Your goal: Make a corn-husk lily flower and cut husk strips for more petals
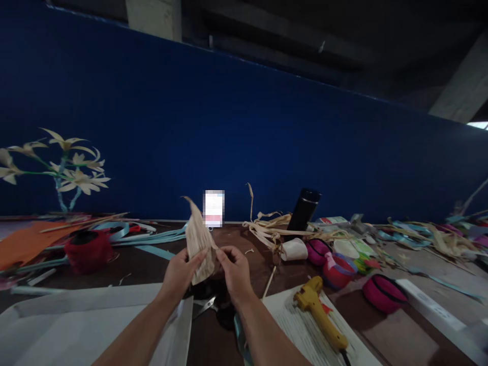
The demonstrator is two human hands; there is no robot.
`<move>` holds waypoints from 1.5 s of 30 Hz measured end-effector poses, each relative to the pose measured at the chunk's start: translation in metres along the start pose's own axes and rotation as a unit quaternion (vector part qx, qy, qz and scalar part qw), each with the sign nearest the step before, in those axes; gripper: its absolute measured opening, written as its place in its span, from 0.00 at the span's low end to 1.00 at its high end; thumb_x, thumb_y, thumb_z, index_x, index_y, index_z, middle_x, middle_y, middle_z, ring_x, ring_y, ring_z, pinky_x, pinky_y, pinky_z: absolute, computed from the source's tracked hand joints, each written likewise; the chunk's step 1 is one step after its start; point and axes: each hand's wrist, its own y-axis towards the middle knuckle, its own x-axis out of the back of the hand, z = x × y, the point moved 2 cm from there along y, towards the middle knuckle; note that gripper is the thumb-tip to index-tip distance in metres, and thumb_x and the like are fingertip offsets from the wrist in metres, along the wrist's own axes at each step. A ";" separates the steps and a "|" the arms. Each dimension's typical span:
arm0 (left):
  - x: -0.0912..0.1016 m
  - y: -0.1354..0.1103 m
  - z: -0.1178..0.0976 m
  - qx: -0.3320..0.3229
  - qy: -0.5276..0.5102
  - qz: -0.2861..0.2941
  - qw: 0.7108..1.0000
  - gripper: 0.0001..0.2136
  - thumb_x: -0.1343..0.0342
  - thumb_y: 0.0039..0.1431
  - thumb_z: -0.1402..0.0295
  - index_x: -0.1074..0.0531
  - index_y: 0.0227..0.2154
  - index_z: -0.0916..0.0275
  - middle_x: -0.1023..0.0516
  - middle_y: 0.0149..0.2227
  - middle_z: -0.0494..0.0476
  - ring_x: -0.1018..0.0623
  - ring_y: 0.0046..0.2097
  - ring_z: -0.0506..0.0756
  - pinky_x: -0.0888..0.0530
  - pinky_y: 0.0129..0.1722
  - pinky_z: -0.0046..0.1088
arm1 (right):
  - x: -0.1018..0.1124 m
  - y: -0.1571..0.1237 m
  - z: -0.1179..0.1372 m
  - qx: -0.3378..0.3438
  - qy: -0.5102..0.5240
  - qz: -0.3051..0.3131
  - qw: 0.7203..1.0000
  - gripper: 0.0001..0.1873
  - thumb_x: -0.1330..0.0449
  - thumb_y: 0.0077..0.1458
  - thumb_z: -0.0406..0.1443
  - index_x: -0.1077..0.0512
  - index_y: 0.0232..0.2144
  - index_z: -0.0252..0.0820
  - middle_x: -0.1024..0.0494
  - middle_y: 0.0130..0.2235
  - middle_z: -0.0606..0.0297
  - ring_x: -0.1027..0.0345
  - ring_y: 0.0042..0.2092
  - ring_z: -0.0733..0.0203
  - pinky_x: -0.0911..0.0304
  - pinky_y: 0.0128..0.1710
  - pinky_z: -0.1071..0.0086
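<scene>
A dry, pale corn husk point(199, 239) stands upright between my hands, its narrow tip curling to the upper left. My left hand point(180, 270) is closed on the husk's lower left side, thumb across its face. With thumb and fingers pinched together, my right hand point(234, 269) grips the husk's right edge. Below the hands lie scissors point(208, 305) with dark handles, partly hidden by my right forearm. A yellow glue gun point(318, 315) rests on printed paper point(284, 315) to the right.
A white tray point(84, 305) occupies the front left. Husk strips point(267, 229), a black bottle point(303, 211), a white cup point(294, 250) and pink containers point(385, 293) crowd the right. Husk flowers point(78, 175), orange paper point(34, 241) and a red pouch point(88, 250) are left. A blue partition point(244, 122) stands behind.
</scene>
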 end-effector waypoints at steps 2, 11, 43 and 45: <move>0.002 0.002 0.002 0.015 -0.009 0.000 1.000 0.24 0.41 0.44 0.51 0.26 0.38 0.66 0.19 0.30 0.58 0.22 0.32 0.58 0.27 0.31 0.29 | 0.002 0.002 -0.002 -0.008 0.013 -0.006 1.000 0.12 0.40 0.49 0.43 0.28 0.28 0.39 0.31 0.23 0.72 0.43 0.22 0.69 0.44 0.22 0.76; 0.000 -0.001 -0.001 -0.012 0.013 0.022 1.000 0.23 0.41 0.44 0.51 0.25 0.36 0.67 0.20 0.29 0.58 0.22 0.31 0.58 0.27 0.31 0.30 | -0.003 -0.001 -0.001 -0.032 0.037 0.042 0.998 0.17 0.40 0.48 0.46 0.26 0.34 0.37 0.26 0.27 0.66 0.36 0.25 0.67 0.39 0.25 0.74; 0.069 -0.013 0.005 -0.038 0.164 -0.271 0.948 0.19 0.46 0.47 0.53 0.25 0.34 0.64 0.21 0.32 0.60 0.23 0.36 0.60 0.30 0.34 0.31 | -0.030 -0.023 0.046 0.144 -0.653 0.331 0.666 0.15 0.45 0.48 0.31 0.25 0.38 0.46 0.23 0.40 0.58 0.29 0.42 0.51 0.36 0.36 0.64; 0.070 -0.012 0.005 -0.033 0.161 -0.266 0.950 0.18 0.45 0.47 0.54 0.25 0.34 0.63 0.21 0.31 0.59 0.23 0.36 0.60 0.30 0.33 0.30 | -0.036 -0.022 0.043 0.152 -0.661 0.349 0.647 0.17 0.45 0.47 0.29 0.27 0.40 0.42 0.24 0.41 0.55 0.29 0.42 0.49 0.35 0.37 0.61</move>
